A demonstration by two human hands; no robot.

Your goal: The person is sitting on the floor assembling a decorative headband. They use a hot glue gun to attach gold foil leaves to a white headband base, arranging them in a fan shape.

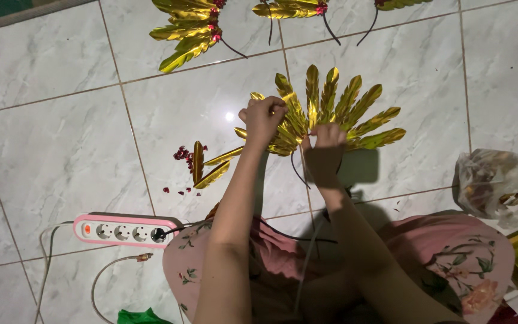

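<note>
Both hands worked at a fan of gold foil leaves (331,114) lying on the white marble floor (61,138), about midway along the tiles and just ahead of the person's knees. The left hand (263,120) had its grip pressed together on the fan's left leaves, fingers curled over them. The right hand (325,147) pinched the gathered base of the fan, fingertips closed where the leaves met a thin black wire (298,171).

Left of the fan lay three loose gold leaves (208,165), beside a scatter of small red beads (182,154). Toward the floor's far edge sat finished gold leaf pieces (188,30) with red centres and black stems. Near the left knee rested a pink power strip (124,230) with one black plug in it. A clear plastic bag (499,183) lay by the right edge.
</note>
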